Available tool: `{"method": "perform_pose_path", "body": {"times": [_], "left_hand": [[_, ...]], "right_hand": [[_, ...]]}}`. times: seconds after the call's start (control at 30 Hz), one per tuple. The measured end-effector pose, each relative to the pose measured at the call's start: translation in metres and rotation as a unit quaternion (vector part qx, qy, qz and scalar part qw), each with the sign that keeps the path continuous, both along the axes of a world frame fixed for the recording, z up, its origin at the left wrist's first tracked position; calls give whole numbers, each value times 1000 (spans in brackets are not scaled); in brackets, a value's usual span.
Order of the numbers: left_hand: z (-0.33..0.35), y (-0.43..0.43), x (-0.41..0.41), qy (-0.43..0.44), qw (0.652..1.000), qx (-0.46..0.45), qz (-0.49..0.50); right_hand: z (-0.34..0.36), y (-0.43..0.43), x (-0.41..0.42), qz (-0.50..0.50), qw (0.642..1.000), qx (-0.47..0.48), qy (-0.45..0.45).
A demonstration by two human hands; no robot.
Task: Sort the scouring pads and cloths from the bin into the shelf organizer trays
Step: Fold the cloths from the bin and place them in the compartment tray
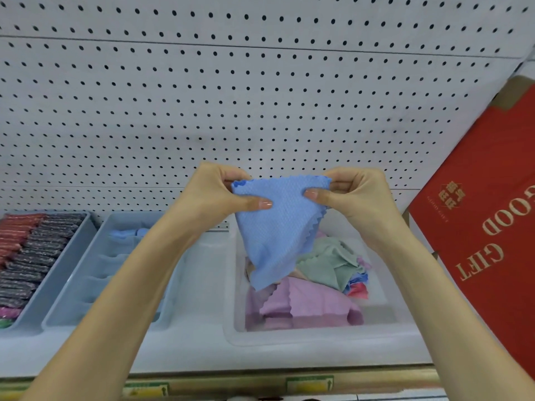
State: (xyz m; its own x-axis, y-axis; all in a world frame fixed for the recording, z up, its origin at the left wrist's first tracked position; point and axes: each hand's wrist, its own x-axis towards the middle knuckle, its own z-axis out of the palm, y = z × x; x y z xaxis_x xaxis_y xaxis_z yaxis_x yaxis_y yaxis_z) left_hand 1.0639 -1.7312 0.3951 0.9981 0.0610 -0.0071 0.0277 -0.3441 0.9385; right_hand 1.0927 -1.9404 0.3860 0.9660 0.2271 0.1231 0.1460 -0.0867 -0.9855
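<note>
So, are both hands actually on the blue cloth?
Touching. The head view shows the left hand and right hand each pinching a top corner of the blue cloth.

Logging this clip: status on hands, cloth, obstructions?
Left hand and right hand pinch blue cloth top corners, above clear bin. Left forearm crosses grey tray.

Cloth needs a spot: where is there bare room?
Near slots of the middle tray, this side of its light blue cloth; the shelf strip between that tray and the clear bin. Crowded: left tray packed with scouring pads, bin heaped with cloths.
</note>
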Motion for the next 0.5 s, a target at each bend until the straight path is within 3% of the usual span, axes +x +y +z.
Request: {"method": "perform_pose_path", "body": {"times": [0.27, 0.5], "left_hand": [[4, -4, 4, -31, 999, -10, 2], [2, -13, 7, -61, 997, 11, -39]], "right_hand": [[4, 2, 1, 28, 999, -13, -21], [12, 17, 1, 72, 990, -93, -72]]}}
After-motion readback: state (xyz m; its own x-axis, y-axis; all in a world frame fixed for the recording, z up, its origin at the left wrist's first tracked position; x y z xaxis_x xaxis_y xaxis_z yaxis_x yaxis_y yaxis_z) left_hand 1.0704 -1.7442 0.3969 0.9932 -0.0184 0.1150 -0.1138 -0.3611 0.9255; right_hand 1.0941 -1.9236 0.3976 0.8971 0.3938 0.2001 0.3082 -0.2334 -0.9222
